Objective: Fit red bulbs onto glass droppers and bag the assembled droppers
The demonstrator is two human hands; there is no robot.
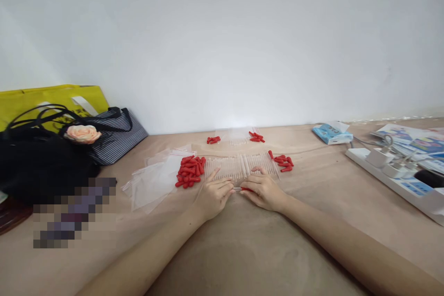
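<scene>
Both my hands meet low over the table in front of a row of clear dropper tubes (225,168). Between the fingertips of my left hand (213,196) is pinched a thin clear dropper tube (237,189). My right hand (265,193) grips a red rubber bulb (245,189), mostly covered by the fingers, at the tube's right end. How far the tube goes into the bulb is hidden. A heap of red bulbs (189,171) lies left of the tubes. At the right end of the row are several more red bulbs (285,162).
Clear zip bags (152,182) fan out on the left. Farther back lie more tubes (237,136) between small groups of red bulbs (256,137). A tissue pack (332,134) and a power strip (391,182) with chargers stand right; bags (118,136) stand left against the wall.
</scene>
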